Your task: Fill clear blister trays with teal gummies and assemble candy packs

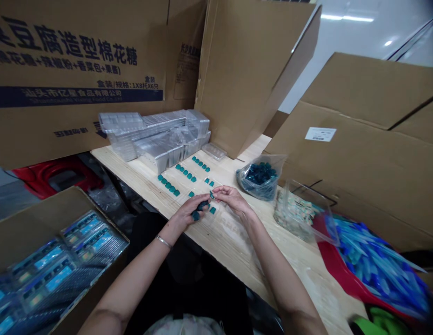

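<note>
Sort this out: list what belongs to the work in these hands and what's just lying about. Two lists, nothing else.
Belongs to the work: left hand holding a dark teal piece; right hand pinching a small teal piece; rows of teal pieces in a clear tray; bag of teal pieces; stacked clear trays.

Lying about: printed cardboard carton; red stool; blue packets.

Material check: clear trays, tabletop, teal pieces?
The stacked trays look like thin moulded clear plastic: see-through, glossy, with pressed compartments. The tabletop looks like pale wood, apparently unfinished, with visible grain and a matte surface. The teal pieces could be a soft gummy or jelly material, judging by their slight sheen, but they're too small here to be sure.
</note>
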Tool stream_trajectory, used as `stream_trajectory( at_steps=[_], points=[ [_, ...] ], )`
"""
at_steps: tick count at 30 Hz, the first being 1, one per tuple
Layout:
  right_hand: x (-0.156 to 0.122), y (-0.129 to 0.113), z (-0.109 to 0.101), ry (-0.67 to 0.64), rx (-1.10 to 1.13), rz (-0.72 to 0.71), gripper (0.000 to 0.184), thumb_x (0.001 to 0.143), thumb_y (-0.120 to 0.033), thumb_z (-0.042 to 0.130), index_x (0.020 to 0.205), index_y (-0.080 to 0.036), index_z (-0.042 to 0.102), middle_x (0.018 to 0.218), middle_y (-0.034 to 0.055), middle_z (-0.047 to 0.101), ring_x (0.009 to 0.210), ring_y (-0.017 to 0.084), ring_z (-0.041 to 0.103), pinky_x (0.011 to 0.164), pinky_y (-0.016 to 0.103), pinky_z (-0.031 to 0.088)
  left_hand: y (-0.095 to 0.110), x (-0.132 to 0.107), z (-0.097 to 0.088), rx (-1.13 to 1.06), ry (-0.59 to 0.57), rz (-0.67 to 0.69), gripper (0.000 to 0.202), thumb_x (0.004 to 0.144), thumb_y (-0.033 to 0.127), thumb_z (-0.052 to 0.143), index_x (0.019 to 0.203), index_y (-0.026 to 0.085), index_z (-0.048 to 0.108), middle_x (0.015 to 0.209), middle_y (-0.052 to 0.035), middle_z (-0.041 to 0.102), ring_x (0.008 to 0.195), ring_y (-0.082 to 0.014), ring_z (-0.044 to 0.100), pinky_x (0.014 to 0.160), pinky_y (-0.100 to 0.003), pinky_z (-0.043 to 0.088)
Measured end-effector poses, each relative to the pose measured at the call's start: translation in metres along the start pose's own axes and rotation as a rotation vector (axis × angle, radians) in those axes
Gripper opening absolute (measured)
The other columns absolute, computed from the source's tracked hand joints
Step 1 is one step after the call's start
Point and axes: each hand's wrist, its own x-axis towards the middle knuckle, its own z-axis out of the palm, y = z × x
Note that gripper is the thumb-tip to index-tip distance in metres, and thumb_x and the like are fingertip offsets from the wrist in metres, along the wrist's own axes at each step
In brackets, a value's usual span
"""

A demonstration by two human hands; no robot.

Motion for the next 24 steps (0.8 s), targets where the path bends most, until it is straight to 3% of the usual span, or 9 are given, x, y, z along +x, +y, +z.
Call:
stream_trajectory(
  at_steps=[4,11,15,19,24],
  points=[
    [-0.002,0.005,0.0,-0.008,0.111,0.021,0.033,0.061,-0.03,0.075,0.089,-0.016,0.065,0.083,0.0022,0.066,0.064,0.008,0.058,0.062,0.021,0.045,0.004,-0.003,0.001,-0.183,-0.105,-0.164,0.013,0.076,0.02,0.062,0.079,0.012,0.052,0.057,0.0055,0.038,0.038,0.0007,0.031,0.03,-0.007,0.021],
    [-0.007,0.01,0.001,-0.083,0.267,0.065,0.034,0.06,-0.028,0.077,0.089,-0.019,0.062,0.082,0.0003,0.065,0.073,0.012,0.062,0.069,0.023,0.047,0.006,-0.008,0.009,-0.203,-0.123,-0.164,0.014,0.076,0.022,0.062,0.08,0.013,0.052,0.059,0.0049,0.037,0.038,0.0007,0.029,0.029,-0.008,0.019],
    [-0.008,0.011,0.007,0.016,0.364,0.024,0.034,0.057,-0.026,0.078,0.084,-0.02,0.059,0.074,-0.0016,0.062,0.068,0.011,0.06,0.07,0.024,0.046,0.006,-0.009,0.009,-0.245,-0.154,-0.173,0.012,0.078,0.021,0.06,0.08,0.012,0.052,0.059,0.005,0.036,0.038,0.0011,0.028,0.03,-0.007,0.02],
    [-0.009,0.014,0.012,0.144,0.269,-0.046,0.033,0.057,-0.03,0.076,0.083,-0.021,0.058,0.067,-0.0037,0.058,0.06,0.01,0.054,0.064,0.024,0.045,0.001,-0.004,0.004,-0.28,-0.136,-0.19,0.012,0.083,0.023,0.053,0.078,0.011,0.051,0.056,0.0058,0.032,0.036,0.0009,0.027,0.03,-0.006,0.022],
    [-0.01,0.018,0.01,0.15,-0.051,-0.122,0.027,0.069,-0.037,0.065,0.091,-0.02,0.063,0.074,-0.001,0.061,0.063,0.01,0.052,0.061,0.023,0.041,-0.003,0.001,0.002,-0.318,-0.072,-0.209,0.012,0.085,0.02,0.05,0.077,0.011,0.051,0.058,0.0042,0.035,0.038,0.0005,0.031,0.031,-0.006,0.026]
  ],
)
